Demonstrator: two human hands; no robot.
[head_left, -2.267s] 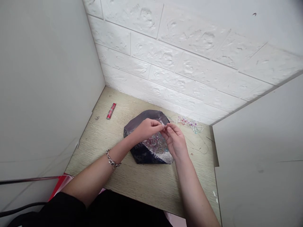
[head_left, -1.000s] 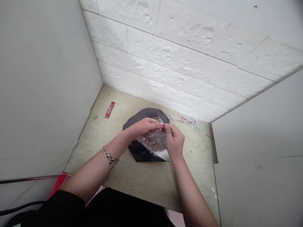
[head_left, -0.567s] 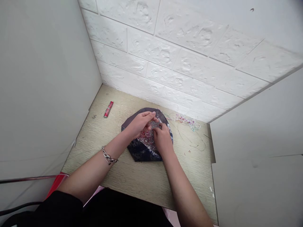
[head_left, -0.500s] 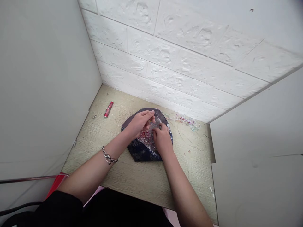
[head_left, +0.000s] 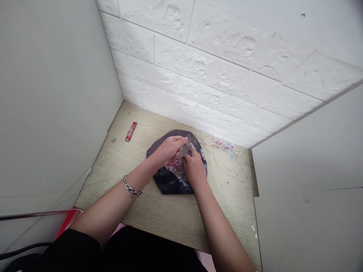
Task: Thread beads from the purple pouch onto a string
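Right hand (head_left: 194, 164) is now reaching down into the beads (head_left: 176, 166), where a second ago it was meeting the left fingertips; left hand (head_left: 169, 147) is sitting slightly back leftward. Left thumb and fingertips are closing narrowly above the bowl (head_left: 170, 185); right fingers are curling inward. Cannot tell whether either is holding anything. Beads are lying in the bowl, mid-table. Step in hand seems to be picking through beads; next move is probably calling for a small, light pinch. Bowl rim is rising close beyond the fingers. Bead strings (head_left: 224, 146) are lying off its right, near the brick wall (head_left: 215, 75). Tabletop (head_left: 167, 211) is running toward the near edge, giving both forearms room.
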